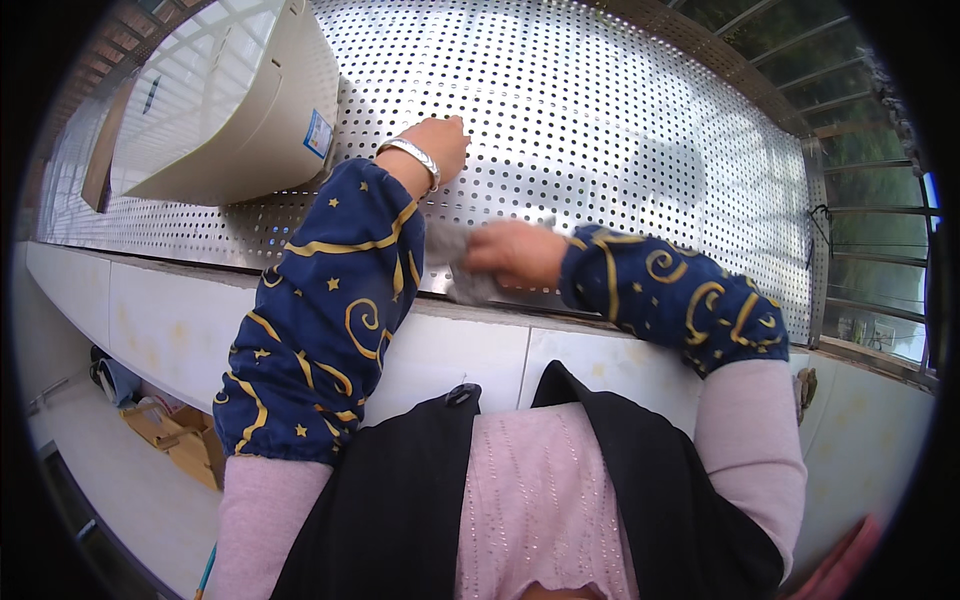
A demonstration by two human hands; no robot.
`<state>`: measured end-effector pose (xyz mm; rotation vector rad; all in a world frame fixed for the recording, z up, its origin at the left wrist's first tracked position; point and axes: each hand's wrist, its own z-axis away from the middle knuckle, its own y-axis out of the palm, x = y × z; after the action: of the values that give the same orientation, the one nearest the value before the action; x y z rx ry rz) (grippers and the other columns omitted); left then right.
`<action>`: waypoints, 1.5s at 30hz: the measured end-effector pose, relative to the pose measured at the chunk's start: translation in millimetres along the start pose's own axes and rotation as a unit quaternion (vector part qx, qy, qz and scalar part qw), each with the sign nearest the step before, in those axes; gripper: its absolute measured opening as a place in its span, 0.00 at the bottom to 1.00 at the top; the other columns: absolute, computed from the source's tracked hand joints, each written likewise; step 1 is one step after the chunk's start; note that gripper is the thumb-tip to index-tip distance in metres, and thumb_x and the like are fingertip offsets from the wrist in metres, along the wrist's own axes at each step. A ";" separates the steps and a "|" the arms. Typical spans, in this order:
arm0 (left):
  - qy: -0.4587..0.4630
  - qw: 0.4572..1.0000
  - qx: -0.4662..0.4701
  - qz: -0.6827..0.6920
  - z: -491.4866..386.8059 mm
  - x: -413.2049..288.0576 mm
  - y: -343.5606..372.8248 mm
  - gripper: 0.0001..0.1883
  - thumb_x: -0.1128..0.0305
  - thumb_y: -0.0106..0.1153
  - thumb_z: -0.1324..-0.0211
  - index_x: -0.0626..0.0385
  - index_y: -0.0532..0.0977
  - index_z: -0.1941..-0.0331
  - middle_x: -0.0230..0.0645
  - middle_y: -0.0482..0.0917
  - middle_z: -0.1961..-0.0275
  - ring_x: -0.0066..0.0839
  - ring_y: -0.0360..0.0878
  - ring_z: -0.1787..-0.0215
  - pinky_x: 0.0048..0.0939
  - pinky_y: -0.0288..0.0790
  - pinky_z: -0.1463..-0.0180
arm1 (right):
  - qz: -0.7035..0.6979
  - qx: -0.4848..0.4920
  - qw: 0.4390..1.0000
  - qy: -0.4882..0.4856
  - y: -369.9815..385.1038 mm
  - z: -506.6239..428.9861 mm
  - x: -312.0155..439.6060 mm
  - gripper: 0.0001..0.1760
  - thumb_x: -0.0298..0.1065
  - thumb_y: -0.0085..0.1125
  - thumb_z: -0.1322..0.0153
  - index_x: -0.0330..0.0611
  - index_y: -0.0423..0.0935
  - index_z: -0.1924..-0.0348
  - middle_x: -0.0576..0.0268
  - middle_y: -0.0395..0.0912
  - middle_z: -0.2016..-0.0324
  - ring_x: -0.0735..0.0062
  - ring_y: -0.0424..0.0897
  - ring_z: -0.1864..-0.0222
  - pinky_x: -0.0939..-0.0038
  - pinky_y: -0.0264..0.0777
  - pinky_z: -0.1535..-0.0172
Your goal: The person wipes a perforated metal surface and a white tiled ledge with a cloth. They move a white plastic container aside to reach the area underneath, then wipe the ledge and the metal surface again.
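In the head view my right hand (514, 253), blurred, is closed around a crumpled grey cloth (472, 288) at the near edge of a perforated metal sheet (525, 97). The cloth lies against the sheet and part of it passes behind my left forearm. Farther in, my left hand (435, 150) rests on the sheet with its fingers curled in; nothing shows in it, though its palm is hidden. A silver bangle (412, 156) circles the left wrist. Navy sleeve covers with gold stars and swirls cover both forearms.
Left of my left hand stands a large off-white plastic bin (225, 127) bearing a label, beside a wooden board (109, 150). Metal window bars (874, 210) line the right side. Below the tiled ledge (450, 352), a cardboard box (191, 450) sits at lower left.
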<state>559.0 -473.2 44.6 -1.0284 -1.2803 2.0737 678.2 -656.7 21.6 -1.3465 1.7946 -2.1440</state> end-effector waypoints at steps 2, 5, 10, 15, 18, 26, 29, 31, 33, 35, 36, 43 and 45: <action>-0.005 1.000 0.006 0.009 -2.0 -5.4 -0.6 0.17 0.60 0.45 0.30 0.64 0.71 0.51 0.57 0.82 0.59 0.55 0.80 0.54 0.50 0.73 0.48 | -0.085 0.043 0.995 0.018 -7.9 19.3 19.7 0.24 0.25 0.60 0.42 0.46 0.78 0.52 0.51 0.73 0.58 0.47 0.76 0.53 0.56 0.74 0.52; -0.012 1.000 0.009 0.015 3.7 -12.0 -5.6 0.18 0.59 0.44 0.29 0.64 0.71 0.52 0.58 0.82 0.58 0.55 0.81 0.54 0.49 0.73 0.48 | -0.072 0.053 0.995 0.032 -10.2 14.2 6.8 0.23 0.25 0.60 0.41 0.46 0.79 0.51 0.51 0.75 0.57 0.47 0.77 0.54 0.56 0.74 0.51; -0.031 0.999 -0.030 -0.006 0.0 -1.2 -2.9 0.18 0.58 0.43 0.30 0.63 0.74 0.55 0.56 0.82 0.59 0.55 0.80 0.55 0.50 0.73 0.48 | 0.138 -0.112 0.972 0.152 -29.8 -60.7 -52.0 0.13 0.31 0.59 0.36 0.48 0.81 0.58 0.56 0.79 0.60 0.50 0.80 0.56 0.57 0.75 0.53; -0.015 0.986 -0.164 -0.035 -20.3 14.6 17.8 0.19 0.58 0.42 0.29 0.63 0.76 0.60 0.54 0.82 0.60 0.54 0.80 0.55 0.48 0.74 0.48 | 0.069 -0.092 0.906 0.406 -52.6 -106.5 -40.2 0.13 0.38 0.59 0.34 0.47 0.81 0.57 0.55 0.79 0.57 0.54 0.79 0.52 0.59 0.74 0.51; -0.032 0.994 -0.103 -0.029 -8.4 0.9 2.6 0.21 0.57 0.43 0.29 0.65 0.77 0.59 0.55 0.82 0.59 0.53 0.80 0.54 0.47 0.74 0.47 | 0.077 -0.022 0.991 0.110 10.5 -87.0 -53.0 0.17 0.30 0.60 0.38 0.45 0.81 0.54 0.52 0.79 0.58 0.51 0.79 0.53 0.57 0.74 0.51; -0.024 0.999 0.048 0.005 -2.9 -11.2 -5.3 0.26 0.52 0.44 0.30 0.67 0.79 0.60 0.57 0.83 0.58 0.55 0.80 0.53 0.47 0.73 0.46 | -0.151 0.081 0.983 0.065 -12.3 44.4 12.7 0.26 0.22 0.57 0.40 0.43 0.77 0.47 0.48 0.72 0.56 0.46 0.74 0.51 0.56 0.71 0.48; -0.006 0.999 0.047 -0.011 -6.4 2.4 7.8 0.26 0.52 0.44 0.31 0.67 0.80 0.62 0.57 0.83 0.58 0.55 0.80 0.53 0.47 0.73 0.45 | -0.054 0.039 0.991 0.113 -23.4 19.2 -10.3 0.19 0.23 0.56 0.39 0.44 0.79 0.54 0.48 0.74 0.59 0.46 0.75 0.52 0.56 0.72 0.48; 0.039 0.998 0.044 -0.035 -10.9 17.0 16.9 0.26 0.52 0.44 0.31 0.66 0.80 0.62 0.56 0.83 0.58 0.55 0.80 0.53 0.47 0.73 0.45 | -0.016 -0.093 0.982 0.161 -29.3 -6.3 -36.0 0.16 0.24 0.56 0.38 0.47 0.80 0.57 0.51 0.76 0.61 0.47 0.76 0.54 0.57 0.72 0.50; -0.015 0.999 0.042 0.000 -4.2 0.5 5.6 0.25 0.52 0.45 0.32 0.65 0.80 0.62 0.56 0.83 0.59 0.54 0.81 0.53 0.47 0.73 0.45 | 0.077 -0.164 0.970 0.162 -44.9 -21.0 -85.3 0.15 0.26 0.57 0.37 0.50 0.81 0.57 0.54 0.76 0.62 0.50 0.77 0.55 0.58 0.73 0.50; -0.025 0.999 0.040 0.016 -4.8 -0.8 5.0 0.25 0.52 0.46 0.32 0.65 0.80 0.63 0.56 0.83 0.59 0.54 0.81 0.54 0.47 0.73 0.45 | 0.172 -0.220 0.932 0.233 -64.4 -28.7 -113.3 0.18 0.22 0.56 0.36 0.44 0.81 0.53 0.51 0.77 0.61 0.49 0.78 0.57 0.60 0.74 0.52; -0.040 0.998 0.046 0.025 -4.4 -0.2 5.5 0.25 0.52 0.46 0.32 0.66 0.80 0.62 0.57 0.83 0.59 0.54 0.81 0.54 0.46 0.73 0.45 | 0.188 -0.233 0.912 0.279 -73.0 -29.2 -121.4 0.19 0.22 0.56 0.36 0.46 0.81 0.52 0.52 0.77 0.60 0.49 0.78 0.57 0.61 0.74 0.51; -0.039 0.999 0.015 0.005 -4.6 -1.2 -1.6 0.24 0.53 0.44 0.30 0.64 0.79 0.60 0.55 0.83 0.57 0.53 0.81 0.53 0.47 0.73 0.45 | 0.061 -0.137 0.977 0.151 -30.0 0.7 -53.8 0.20 0.25 0.59 0.38 0.55 0.83 0.54 0.54 0.78 0.62 0.50 0.78 0.57 0.57 0.75 0.53; -0.048 0.999 0.012 -0.001 -0.2 -3.1 -10.7 0.23 0.54 0.43 0.30 0.64 0.78 0.57 0.55 0.83 0.56 0.53 0.81 0.52 0.47 0.73 0.45 | -0.002 -0.100 0.994 0.048 -7.5 -4.6 -16.3 0.21 0.24 0.59 0.39 0.54 0.84 0.54 0.54 0.78 0.62 0.50 0.78 0.57 0.57 0.75 0.53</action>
<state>561.2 -470.6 55.2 -0.9264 -1.2981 2.1547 689.1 -642.0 18.5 -1.3034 2.0950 -2.1130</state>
